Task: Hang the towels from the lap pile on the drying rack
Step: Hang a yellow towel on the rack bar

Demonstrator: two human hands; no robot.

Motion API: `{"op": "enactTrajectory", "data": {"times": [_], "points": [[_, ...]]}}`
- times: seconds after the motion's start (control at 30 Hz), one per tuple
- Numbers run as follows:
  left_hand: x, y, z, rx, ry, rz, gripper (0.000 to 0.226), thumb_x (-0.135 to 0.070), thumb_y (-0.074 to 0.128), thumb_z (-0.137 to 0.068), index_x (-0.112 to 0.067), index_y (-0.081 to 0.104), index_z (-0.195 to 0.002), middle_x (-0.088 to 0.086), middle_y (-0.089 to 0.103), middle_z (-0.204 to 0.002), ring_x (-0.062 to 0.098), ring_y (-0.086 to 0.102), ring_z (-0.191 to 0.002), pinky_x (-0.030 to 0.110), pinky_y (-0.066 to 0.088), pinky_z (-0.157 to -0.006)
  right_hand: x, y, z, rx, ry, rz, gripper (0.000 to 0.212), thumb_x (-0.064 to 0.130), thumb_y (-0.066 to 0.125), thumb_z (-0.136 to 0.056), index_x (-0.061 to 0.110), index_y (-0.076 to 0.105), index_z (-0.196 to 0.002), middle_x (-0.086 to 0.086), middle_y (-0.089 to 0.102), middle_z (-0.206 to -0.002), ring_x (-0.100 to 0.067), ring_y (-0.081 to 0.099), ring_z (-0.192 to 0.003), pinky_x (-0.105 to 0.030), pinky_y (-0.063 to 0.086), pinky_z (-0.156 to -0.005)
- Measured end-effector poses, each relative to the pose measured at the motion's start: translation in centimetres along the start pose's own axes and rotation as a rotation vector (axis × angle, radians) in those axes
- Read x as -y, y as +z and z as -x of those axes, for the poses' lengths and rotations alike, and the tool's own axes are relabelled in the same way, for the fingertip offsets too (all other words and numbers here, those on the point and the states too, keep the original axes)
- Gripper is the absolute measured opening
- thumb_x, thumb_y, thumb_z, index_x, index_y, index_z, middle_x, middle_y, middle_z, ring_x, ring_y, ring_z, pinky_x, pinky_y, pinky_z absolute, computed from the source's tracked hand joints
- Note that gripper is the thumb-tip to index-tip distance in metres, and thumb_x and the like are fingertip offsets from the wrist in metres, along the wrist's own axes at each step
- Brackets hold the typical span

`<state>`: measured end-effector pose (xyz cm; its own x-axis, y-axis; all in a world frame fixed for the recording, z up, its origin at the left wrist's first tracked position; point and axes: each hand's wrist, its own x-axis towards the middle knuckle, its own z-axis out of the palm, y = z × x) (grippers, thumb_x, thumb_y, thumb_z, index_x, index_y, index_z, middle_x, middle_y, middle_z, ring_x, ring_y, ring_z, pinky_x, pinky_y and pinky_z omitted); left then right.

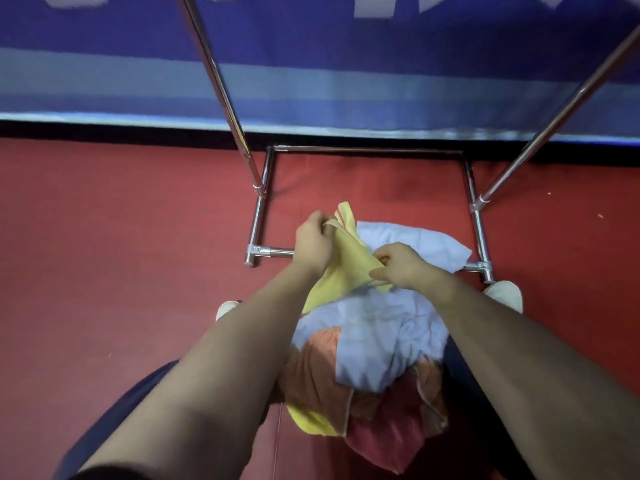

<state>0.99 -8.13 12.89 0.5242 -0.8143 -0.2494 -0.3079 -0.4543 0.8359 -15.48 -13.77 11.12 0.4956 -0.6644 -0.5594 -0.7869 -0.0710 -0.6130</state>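
With both my left hand (313,242) and right hand (398,266) pinching the yellow towel (346,263) above my lap pile (374,344) (near the rack's (258,209) base), lifting carelessly could drag neighbouring towels floorward.

Towel pile (374,341) sitting on lap (138,403); held towel (349,261) lying atop its far end, btwn left hand (313,242) & right hand (401,266); rack (258,220) standing just ahead.
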Motion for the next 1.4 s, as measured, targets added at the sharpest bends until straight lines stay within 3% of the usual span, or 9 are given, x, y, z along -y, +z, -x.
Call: {"op": "enactTrajectory", "data": {"times": [0.17,0.33,0.47,0.7,0.9,1.03,1.17,1.3,1.4], "points": [[-6.8,-5.3,3.0,-0.105,0.081,0.148,0.017,-0.004,0.047,-0.091,-0.012,0.060,-0.098,0.000,0.060,-0.093,0.016,0.053,-0.087,0.021,0.038,-0.073,4.7,-2.5,4.8,-0.142,-0.032,0.223,0.025,0.009,0.053,-0.082,0.017,0.043,-0.061,-0.003,0.048,-0.064,-0.028,0.047,-0.069,-0.031,0.032,-0.057],[-14.0,-10.1,7.6,-0.162,0.215,0.202,0.018,-0.004,0.046,-0.091,-0.008,0.060,-0.103,0.002,0.060,-0.101,0.015,0.052,-0.091,0.018,0.035,-0.074,9.4,-5.5,11.2,-0.422,-0.009,0.397,0.016,0.016,0.050,-0.084,0.013,0.064,-0.093,-0.013,0.067,-0.100,-0.036,0.060,-0.098,-0.035,0.041,-0.074],[-19.7,-14.1,11.8,-0.241,0.299,0.256,0.021,-0.004,0.043,-0.092,-0.008,0.060,-0.104,-0.001,0.059,-0.098,0.014,0.052,-0.089,0.018,0.037,-0.064,11.6,-8.0,16.6,-0.561,-0.032,0.357,0.012,0.007,0.050,-0.082,0.015,0.058,-0.078,-0.019,0.067,-0.099,-0.039,0.062,-0.097,-0.034,0.041,-0.070],[-28.3,-21.3,17.9,-0.436,0.383,0.377,0.019,-0.007,0.037,-0.093,-0.016,0.054,-0.096,-0.015,0.051,-0.080,-0.003,0.047,-0.073,0.013,0.038,-0.060,15.4,-12.5,25.4,-0.790,-0.189,-0.151,0.006,0.009,0.061,-0.084,0.006,0.066,-0.084,-0.007,0.060,-0.076,-0.025,0.056,-0.075,-0.027,0.033,-0.060],[-31.7,-24.2,20.9,-0.559,0.428,0.437,0.013,-0.017,0.042,-0.096,-0.020,0.054,-0.094,-0.010,0.054,-0.080,0.005,0.052,-0.072,0.023,0.045,-0.066,22.9,-15.7,31.4,-0.763,-0.353,-0.772,0.005,0.012,0.062,-0.089,0.013,0.061,-0.085,-0.008,0.062,-0.079,-0.018,0.058,-0.064,-0.026,0.051,-0.049],[-33.6,-25.6,22.3,-0.615,0.490,0.459,0.014,-0.017,0.043,-0.098,-0.022,0.056,-0.095,-0.001,0.058,-0.101,0.008,0.056,-0.079,0.019,0.044,-0.066,27.5,-17.4,35.2,-0.705,-0.524,-0.898,0.013,0.012,0.058,-0.094,0.020,0.062,-0.084,-0.002,0.064,-0.083,-0.016,0.063,-0.076,-0.028,0.058,-0.063],[-36.6,-29.0,23.9,-0.725,0.585,0.570,0.012,-0.023,0.045,-0.098,-0.020,0.058,-0.098,-0.002,0.047,-0.108,0.005,0.053,-0.080,0.015,0.041,-0.067,30.6,-20.5,38.0,-0.862,-0.661,-1.075,0.014,0.013,0.053,-0.096,0.020,0.062,-0.087,-0.001,0.063,-0.081,-0.016,0.060,-0.075,-0.029,0.054,-0.067],[-36.1,-31.5,23.3,-0.666,0.495,0.369,0.018,-0.028,0.052,-0.093,-0.015,0.062,-0.101,0.002,0.063,-0.098,0.017,0.058,-0.083,0.028,0.047,-0.066,30.8,-22.1,39.0,-0.960,-0.533,-1.124,0.013,0.011,0.059,-0.092,0.017,0.058,-0.080,-0.002,0.060,-0.078,-0.017,0.059,-0.074,-0.025,0.049,-0.057],[-33.3,-31.9,22.3,-0.548,0.267,0.207,0.016,-0.023,0.065,-0.084,-0.010,0.061,-0.092,0.006,0.062,-0.095,0.019,0.054,-0.076,0.029,0.045,-0.065,29.5,-22.3,38.3,-1.004,-0.344,-1.146,0.013,0.012,0.068,-0.084,0.010,0.057,-0.090,-0.005,0.059,-0.095,-0.024,0.061,-0.090,-0.034,0.052,-0.076]]}}
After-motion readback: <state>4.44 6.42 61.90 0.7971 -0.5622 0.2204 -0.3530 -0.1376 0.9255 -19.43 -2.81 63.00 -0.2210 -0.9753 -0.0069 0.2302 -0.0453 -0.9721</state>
